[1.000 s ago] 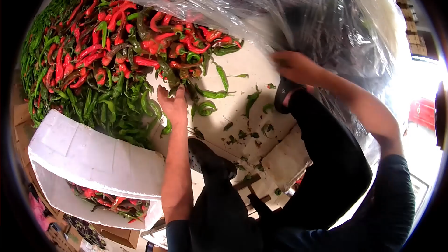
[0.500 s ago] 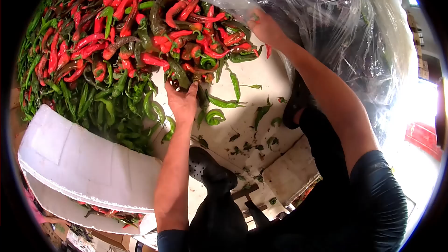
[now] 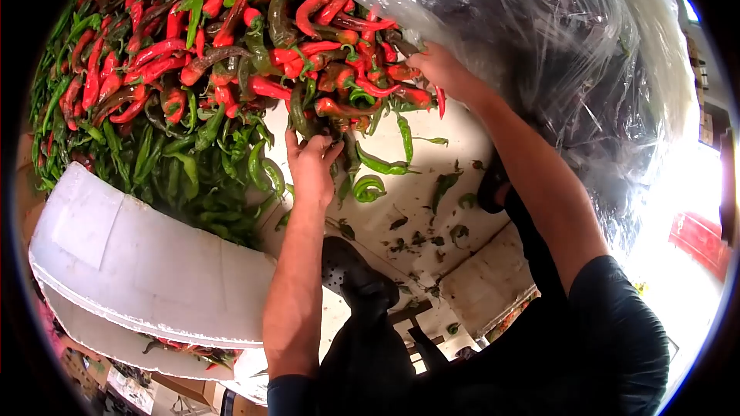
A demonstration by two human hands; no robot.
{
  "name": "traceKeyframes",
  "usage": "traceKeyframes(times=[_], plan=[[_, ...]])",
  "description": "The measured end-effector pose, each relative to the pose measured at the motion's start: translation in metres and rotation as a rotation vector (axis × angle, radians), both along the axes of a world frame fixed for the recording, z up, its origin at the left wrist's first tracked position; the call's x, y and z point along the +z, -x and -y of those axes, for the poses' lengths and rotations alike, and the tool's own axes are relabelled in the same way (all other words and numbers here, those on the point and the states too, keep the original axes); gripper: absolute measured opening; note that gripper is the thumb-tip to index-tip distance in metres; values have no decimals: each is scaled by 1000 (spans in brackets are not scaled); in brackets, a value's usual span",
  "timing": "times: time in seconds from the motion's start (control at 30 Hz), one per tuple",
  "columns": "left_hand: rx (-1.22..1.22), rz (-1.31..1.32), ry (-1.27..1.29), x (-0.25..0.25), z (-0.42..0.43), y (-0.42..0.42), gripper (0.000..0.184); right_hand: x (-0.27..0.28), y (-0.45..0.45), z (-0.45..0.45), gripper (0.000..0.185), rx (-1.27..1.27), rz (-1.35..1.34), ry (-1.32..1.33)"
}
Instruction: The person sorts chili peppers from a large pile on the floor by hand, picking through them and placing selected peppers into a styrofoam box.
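A large heap of chili peppers [image 3: 166, 50], red and dark on top, spreads across the upper left. Low on its near edge, my left hand [image 3: 312, 173] has its fingers curled around dark and red peppers; their tips are partly hidden. At the heap's right edge, my right hand [image 3: 449, 75] is closed against red peppers, close to the clear plastic sheet [image 3: 539, 38]. Between both hands lies a bunch of red peppers [image 3: 347, 108]. A few green peppers [image 3: 385, 163] lie loose on the pale surface below.
A white foam panel [image 3: 154, 262] stands at the lower left, beside green peppers [image 3: 154, 166]. Pepper scraps and leaves [image 3: 416, 239] litter the pale floor [image 3: 378, 231]. A black perforated shoe [image 3: 335, 262] stands there. A red crate [image 3: 697, 243] is at the far right.
The view has shifted slightly, so the heap appears further right. My right hand has come down from the plastic's edge to the peppers. My left hand's fingers have curled more.
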State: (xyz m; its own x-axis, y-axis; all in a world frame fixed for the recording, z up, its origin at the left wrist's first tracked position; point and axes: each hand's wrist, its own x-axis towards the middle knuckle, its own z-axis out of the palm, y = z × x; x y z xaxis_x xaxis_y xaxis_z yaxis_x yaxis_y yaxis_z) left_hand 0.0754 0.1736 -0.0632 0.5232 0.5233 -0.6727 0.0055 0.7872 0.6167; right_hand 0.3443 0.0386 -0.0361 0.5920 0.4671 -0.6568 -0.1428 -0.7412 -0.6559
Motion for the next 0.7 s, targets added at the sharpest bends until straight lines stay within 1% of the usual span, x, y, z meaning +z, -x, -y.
traceKeyframes(times=[0.03, 0.07, 0.13, 0.17, 0.27, 0.3, 0.4, 0.43, 0.5, 0.53, 0.57, 0.6, 0.67, 0.7], plan=[[-30, 47, 7, 1, -1, 1, 55, -1, 7, 1, 45, 25, 41, 24], [-16, 67, 40, 2, -1, 3, 61, -4, 18, 2, 45, 116, 340, 29], [5, 102, 108, 23, 1, 1, 73, -8, 54, 2, 44, 286, 935, 40], [-1, 123, 98, 21, 1, 3, 79, 11, 73, -6, 46, 295, 943, 184], [36, 135, 47, 21, -5, -2, 76, 1, 85, -7, 50, 464, 1113, 314], [29, 180, 93, 20, -10, -5, 71, -1, 86, -4, 54, 489, 1174, 262], [-96, -2, -8, 18, -16, -16, 40, -5, 87, 7, 55, 548, 1163, 151], [-119, -86, -35, 24, -17, -20, 43, -9, 88, 9, 54, 512, 1123, 136], [-136, -249, -102, 26, -16, -26, 41, -10, 89, 8, 55, 436, 1051, 105], [-147, -331, -135, 26, -15, -28, 41, -7, 90, 6, 56, 431, 1006, 158], [-142, -339, -103, 19, -17, -27, 42, -5, 91, 3, 57, 425, 962, 210], [-153, -314, -129, 14, -13, -24, 38, 0, 92, 0, 58, 419, 916, 262], [-169, -264, -185, 4, -5, -16, 31, -8, 92, -3, 57, 360, 927, 250], [-207, -300, -220, 4, -1, -14, 29, -8, 91, -7, 57, 335, 931, 241]])
